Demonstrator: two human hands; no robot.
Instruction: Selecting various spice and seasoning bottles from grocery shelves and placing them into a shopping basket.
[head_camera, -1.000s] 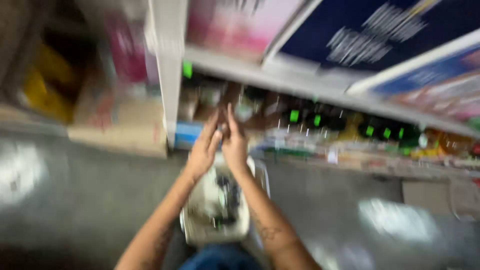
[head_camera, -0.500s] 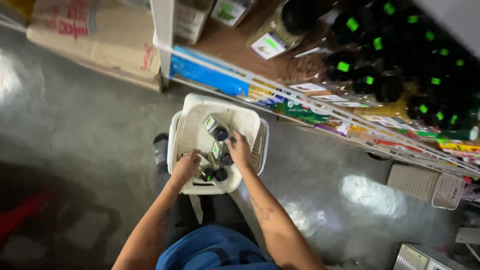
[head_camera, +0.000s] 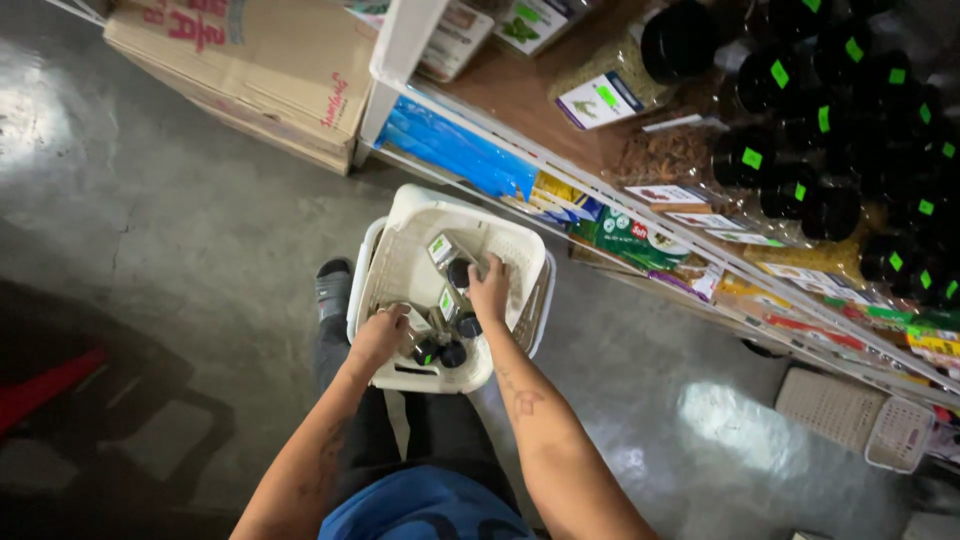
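Note:
A white plastic basket (head_camera: 400, 250) rests on my lap, holding several small jars (head_camera: 455, 350) with black lids and green labels. My left hand (head_camera: 380, 338) reaches into the near left part of the basket, fingers curled around a jar there. My right hand (head_camera: 490, 290) is inside the basket's middle, closed on a jar with a black lid (head_camera: 462, 275). More loose jars lie between the two hands.
A shop shelf (head_camera: 520, 95) at the upper right carries many black-lidded jars (head_camera: 800, 130) with green stickers. Colourful packets (head_camera: 640, 235) line the lower shelf. A cardboard box (head_camera: 250, 70) stands on the grey floor at the upper left. A beige basket (head_camera: 860, 415) sits at the right.
A second ago my hands were raised together at the shelf. They have come down into the basket, and the view has tilted down and moved closer to it.

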